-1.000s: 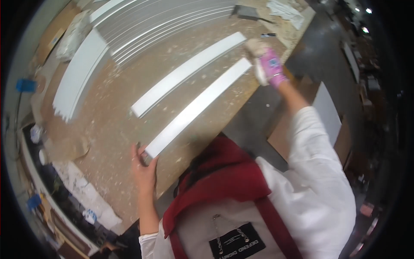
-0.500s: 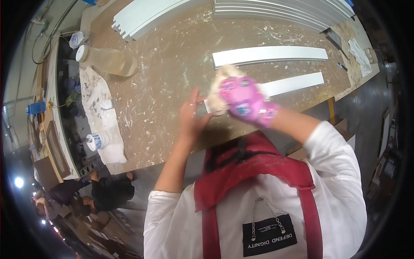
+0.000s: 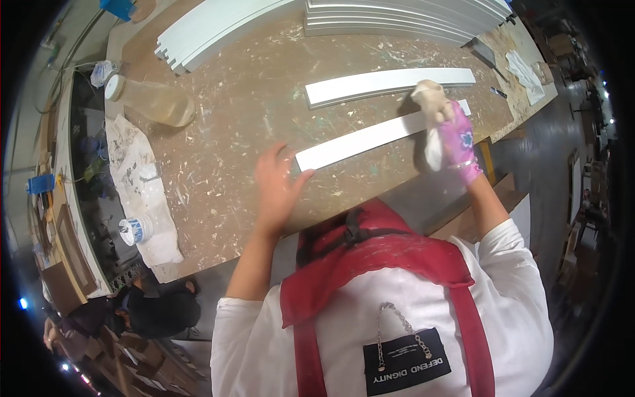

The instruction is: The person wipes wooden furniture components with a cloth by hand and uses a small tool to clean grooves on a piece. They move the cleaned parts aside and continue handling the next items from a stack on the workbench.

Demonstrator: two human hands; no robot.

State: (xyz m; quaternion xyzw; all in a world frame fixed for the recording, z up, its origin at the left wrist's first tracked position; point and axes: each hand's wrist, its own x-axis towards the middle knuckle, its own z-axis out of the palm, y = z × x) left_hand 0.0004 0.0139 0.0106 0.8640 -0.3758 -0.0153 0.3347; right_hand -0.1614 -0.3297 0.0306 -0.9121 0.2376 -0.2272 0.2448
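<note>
A white strip (image 3: 360, 143), long and flat, lies slanting across the worktable in front of me. My left hand (image 3: 276, 188) is bare, its fingers spread on the tabletop round the strip's left end, with the thumb at the near corner. My right hand (image 3: 458, 140), in a pink patterned glove, is closed on a cream cloth (image 3: 431, 99) over the strip near its right end. Part of the cloth hangs down past the strip's near edge, and together they hide a stretch of it. Just beyond lies a second white strip (image 3: 377, 85), apparently stacked on another.
Stacks of white strips (image 3: 225, 30) and grey-white lengths (image 3: 397, 23) line the far side. At left stand a bottle of cloudy liquid (image 3: 152, 101) and a small white tub (image 3: 137, 229) on a stained cloth (image 3: 159, 248). A dark-handled tool (image 3: 486, 58) lies far right.
My gloved right hand has swept the cloth rightward along the strip, from its left end to near its right end. My left hand stays by the left end.
</note>
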